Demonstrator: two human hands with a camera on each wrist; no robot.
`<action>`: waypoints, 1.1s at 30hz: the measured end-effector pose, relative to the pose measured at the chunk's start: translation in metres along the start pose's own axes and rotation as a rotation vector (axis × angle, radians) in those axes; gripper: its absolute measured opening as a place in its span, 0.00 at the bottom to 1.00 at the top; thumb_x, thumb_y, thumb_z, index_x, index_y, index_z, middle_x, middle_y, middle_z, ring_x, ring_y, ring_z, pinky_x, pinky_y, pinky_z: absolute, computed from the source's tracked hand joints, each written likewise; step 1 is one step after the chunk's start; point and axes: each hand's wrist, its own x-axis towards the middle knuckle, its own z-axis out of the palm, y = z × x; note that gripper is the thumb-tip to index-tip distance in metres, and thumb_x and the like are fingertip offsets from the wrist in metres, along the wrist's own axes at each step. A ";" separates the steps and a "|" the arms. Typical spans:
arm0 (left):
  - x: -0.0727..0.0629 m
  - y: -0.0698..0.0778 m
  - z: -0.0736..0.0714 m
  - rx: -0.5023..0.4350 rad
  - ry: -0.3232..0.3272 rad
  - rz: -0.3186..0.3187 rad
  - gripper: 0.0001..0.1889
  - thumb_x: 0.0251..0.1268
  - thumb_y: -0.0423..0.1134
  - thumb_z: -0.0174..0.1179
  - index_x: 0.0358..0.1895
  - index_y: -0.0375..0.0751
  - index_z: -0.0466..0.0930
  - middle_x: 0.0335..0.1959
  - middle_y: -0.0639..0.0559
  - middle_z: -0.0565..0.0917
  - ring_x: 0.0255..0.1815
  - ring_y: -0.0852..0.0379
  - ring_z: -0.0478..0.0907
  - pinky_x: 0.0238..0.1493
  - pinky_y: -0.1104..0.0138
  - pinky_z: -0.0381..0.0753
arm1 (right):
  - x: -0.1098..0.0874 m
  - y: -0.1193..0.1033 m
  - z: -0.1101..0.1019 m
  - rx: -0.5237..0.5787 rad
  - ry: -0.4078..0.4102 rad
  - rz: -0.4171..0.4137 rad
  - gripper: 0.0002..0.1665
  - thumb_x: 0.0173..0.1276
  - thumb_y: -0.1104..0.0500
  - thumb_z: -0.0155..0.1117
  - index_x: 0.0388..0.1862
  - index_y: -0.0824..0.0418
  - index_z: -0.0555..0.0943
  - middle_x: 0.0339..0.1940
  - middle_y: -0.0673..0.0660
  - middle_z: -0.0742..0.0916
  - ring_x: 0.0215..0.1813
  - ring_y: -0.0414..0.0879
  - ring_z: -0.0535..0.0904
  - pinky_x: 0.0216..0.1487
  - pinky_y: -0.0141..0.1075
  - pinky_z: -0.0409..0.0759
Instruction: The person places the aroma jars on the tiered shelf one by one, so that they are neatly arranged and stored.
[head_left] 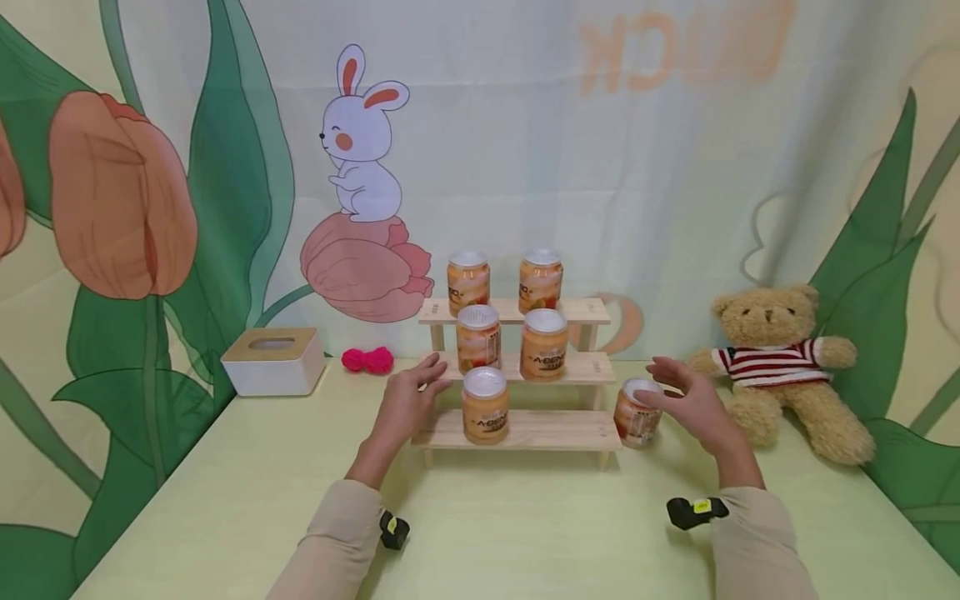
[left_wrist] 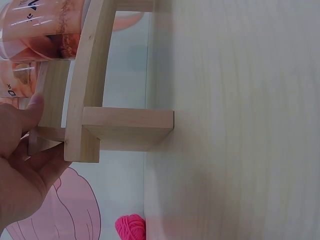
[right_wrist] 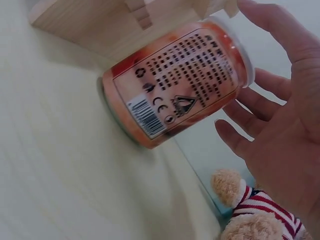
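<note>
A jar of fruit point(head_left: 637, 419) with a pale lid and orange label stands on the table beside the wooden three-tier rack point(head_left: 555, 429). My right hand point(head_left: 693, 408) is spread around its lid, with the thumb clear of the lid and some fingers behind it in the right wrist view. My left hand point(head_left: 407, 400) is at the rack's left end, thumb and fingers around the middle board's end; firm contact is hard to tell. On the rack, one jar point(head_left: 485, 408) stands on the bottom tier, two on the middle and two on top.
A brown teddy bear point(head_left: 772, 367) in a striped shirt sits to the right, close to my right hand. At the back left are a white tissue box point(head_left: 273, 367) with a wooden top and a pink yarn bundle point(head_left: 367, 360). A printed curtain point(head_left: 510, 150) hangs behind.
</note>
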 end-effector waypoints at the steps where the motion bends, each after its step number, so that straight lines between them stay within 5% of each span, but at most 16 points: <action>1: 0.000 0.000 0.000 0.001 0.003 0.001 0.20 0.68 0.39 0.64 0.60 0.36 0.81 0.67 0.46 0.76 0.67 0.46 0.73 0.63 0.56 0.75 | 0.001 0.002 0.001 0.007 -0.012 0.006 0.49 0.69 0.49 0.70 0.79 0.66 0.57 0.73 0.69 0.70 0.72 0.65 0.66 0.63 0.50 0.74; 8: 0.001 -0.001 0.000 0.000 -0.001 0.010 0.20 0.68 0.38 0.65 0.61 0.36 0.80 0.67 0.45 0.75 0.67 0.46 0.73 0.62 0.56 0.75 | 0.002 0.015 0.006 0.044 -0.033 0.014 0.52 0.66 0.52 0.74 0.79 0.66 0.56 0.74 0.70 0.68 0.68 0.65 0.70 0.49 0.26 0.77; 33: 0.000 0.000 0.000 0.006 -0.002 0.002 0.21 0.67 0.38 0.65 0.61 0.35 0.80 0.68 0.45 0.75 0.67 0.45 0.73 0.61 0.55 0.76 | -0.003 0.028 0.013 0.052 -0.041 0.056 0.39 0.66 0.52 0.74 0.72 0.61 0.70 0.61 0.62 0.79 0.57 0.44 0.75 0.52 0.37 0.78</action>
